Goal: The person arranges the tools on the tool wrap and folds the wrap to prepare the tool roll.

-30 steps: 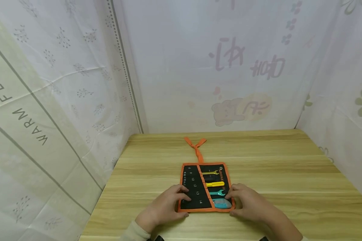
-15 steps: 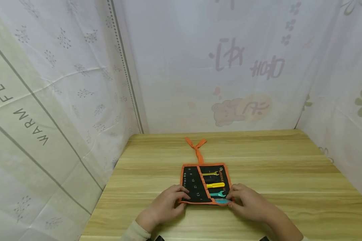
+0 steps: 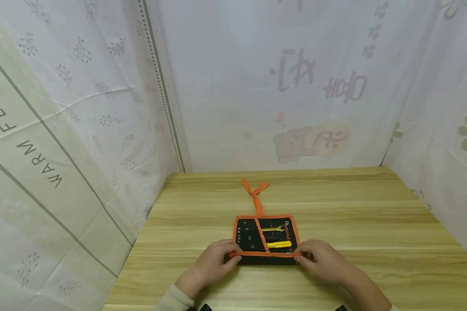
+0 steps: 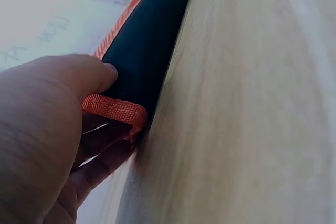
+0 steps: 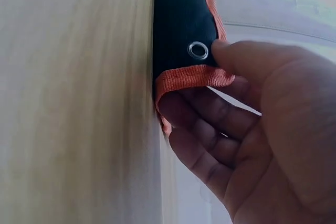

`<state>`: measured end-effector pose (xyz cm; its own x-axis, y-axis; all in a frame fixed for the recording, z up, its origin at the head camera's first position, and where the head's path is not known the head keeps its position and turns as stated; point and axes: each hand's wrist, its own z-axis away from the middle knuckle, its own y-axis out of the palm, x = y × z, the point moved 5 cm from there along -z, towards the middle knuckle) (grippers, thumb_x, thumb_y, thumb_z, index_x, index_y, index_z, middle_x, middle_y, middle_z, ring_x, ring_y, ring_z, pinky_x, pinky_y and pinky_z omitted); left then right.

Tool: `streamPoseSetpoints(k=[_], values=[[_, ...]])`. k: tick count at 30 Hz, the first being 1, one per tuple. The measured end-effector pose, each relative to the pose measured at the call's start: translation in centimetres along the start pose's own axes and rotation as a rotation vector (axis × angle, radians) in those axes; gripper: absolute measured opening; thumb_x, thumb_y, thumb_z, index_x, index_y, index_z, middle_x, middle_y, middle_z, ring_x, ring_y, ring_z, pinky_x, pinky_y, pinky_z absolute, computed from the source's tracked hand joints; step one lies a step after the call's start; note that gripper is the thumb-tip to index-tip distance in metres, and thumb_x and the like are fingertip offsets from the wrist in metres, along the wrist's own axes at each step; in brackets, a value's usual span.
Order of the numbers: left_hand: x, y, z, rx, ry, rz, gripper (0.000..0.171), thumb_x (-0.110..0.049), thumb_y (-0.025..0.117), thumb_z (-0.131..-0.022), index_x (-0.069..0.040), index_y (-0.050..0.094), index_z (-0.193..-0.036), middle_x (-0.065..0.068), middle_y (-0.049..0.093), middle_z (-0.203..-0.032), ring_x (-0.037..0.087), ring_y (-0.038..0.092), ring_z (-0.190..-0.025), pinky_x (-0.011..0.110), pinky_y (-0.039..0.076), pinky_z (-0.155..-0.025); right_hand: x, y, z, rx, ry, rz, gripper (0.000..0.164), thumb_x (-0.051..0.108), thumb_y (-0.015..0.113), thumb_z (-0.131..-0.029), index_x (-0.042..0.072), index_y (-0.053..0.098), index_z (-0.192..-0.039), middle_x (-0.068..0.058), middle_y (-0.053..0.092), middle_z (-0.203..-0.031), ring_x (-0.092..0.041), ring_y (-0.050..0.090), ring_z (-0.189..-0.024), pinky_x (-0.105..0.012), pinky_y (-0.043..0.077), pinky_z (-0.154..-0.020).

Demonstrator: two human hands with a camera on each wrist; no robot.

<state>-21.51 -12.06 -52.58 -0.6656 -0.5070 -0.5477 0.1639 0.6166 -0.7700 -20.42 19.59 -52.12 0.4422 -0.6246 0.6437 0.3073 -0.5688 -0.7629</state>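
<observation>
A black tool roll with orange trim lies on the table, its near edge folded up and over. A yellow wrench and a yellow-handled tool show in its pockets; the teal wrench and teal-handled tool are mostly hidden under the fold. My left hand pinches the fold's left corner, its thumb on the black cloth in the left wrist view. At the right corner my right hand pinches the fold, thumb beside a metal eyelet in the right wrist view.
An orange tie strap stretches from the roll's far edge toward the back of the wooden table. Printed white curtains hang behind the table and on both sides.
Both hands have lifted the tool roll's near edge and folded it away from me, covering the teal tools. The roll and its strap have shifted slightly.
</observation>
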Motion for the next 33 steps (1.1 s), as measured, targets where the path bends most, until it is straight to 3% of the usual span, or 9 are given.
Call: streamPoseSetpoints(k=[6,11,16,22,28,33], values=[[0.38,-0.09,-0.2,-0.059,-0.034,0.042,0.016,-0.016,0.076,-0.099,-0.022,0.076,-0.114,-0.014,0.068,-0.104,0.003,0.06,-0.089,0.026,0.054,-0.079,-0.57,-0.08,-0.15,-0.055,0.015,-0.042,0.01,0.028,0.072,-0.102,0.026,0.075,-0.112,0.016,0.069,-0.1,-0.002,0.061,-0.084,-0.028,0.055,-0.074],[0.37,-0.25,-0.21,-0.112,-0.026,0.034,0.024,-0.01,0.082,-0.094,-0.021,0.076,-0.114,-0.013,0.066,-0.109,0.005,0.062,-0.094,0.026,0.055,-0.081,-0.5,-0.23,-0.18,-0.135,-0.052,-0.019,0.025,0.015,0.079,-0.096,0.025,0.071,-0.118,0.013,0.065,-0.107,-0.003,0.063,-0.088,-0.027,0.057,-0.077],[0.07,-0.31,-0.31,-0.131,0.023,-0.011,0.021,-0.002,0.085,-0.088,-0.016,0.081,-0.105,-0.006,0.068,-0.112,0.009,0.066,-0.101,0.027,0.057,-0.087,-0.08,-0.52,-0.17,-0.226,-0.105,0.071,0.035,0.006,0.086,-0.086,0.028,0.076,-0.112,0.017,0.055,-0.111,-0.005,0.057,-0.097,-0.028,0.054,-0.082],[-0.35,-0.22,-0.37,-0.081,0.046,-0.123,0.017,-0.01,0.084,-0.091,-0.012,0.082,-0.108,-0.002,0.071,-0.119,0.015,0.067,-0.111,0.032,0.056,-0.095,0.38,-0.24,-0.15,-0.204,-0.15,0.162,0.039,0.003,0.091,-0.079,0.024,0.082,-0.111,0.017,0.056,-0.117,-0.009,0.051,-0.11,-0.035,0.053,-0.091],[-0.1,0.22,-0.03,0.015,-0.014,-0.117,0.035,-0.029,0.088,-0.089,-0.014,0.079,-0.119,-0.007,0.066,-0.129,0.013,0.059,-0.122,0.033,0.051,-0.104,0.27,0.15,-0.07,-0.144,-0.118,0.158,0.039,0.01,0.091,-0.082,0.021,0.079,-0.118,0.015,0.059,-0.125,-0.01,0.056,-0.115,-0.04,0.054,-0.096],[-0.17,0.35,-0.09,0.031,-0.033,-0.139,0.038,-0.03,0.09,-0.087,-0.015,0.078,-0.12,-0.008,0.067,-0.127,0.013,0.058,-0.12,0.033,0.05,-0.104,0.09,0.3,-0.02,-0.118,-0.103,0.149,0.046,0.014,0.092,-0.081,0.021,0.075,-0.123,0.016,0.061,-0.127,-0.011,0.06,-0.117,-0.043,0.053,-0.1]])
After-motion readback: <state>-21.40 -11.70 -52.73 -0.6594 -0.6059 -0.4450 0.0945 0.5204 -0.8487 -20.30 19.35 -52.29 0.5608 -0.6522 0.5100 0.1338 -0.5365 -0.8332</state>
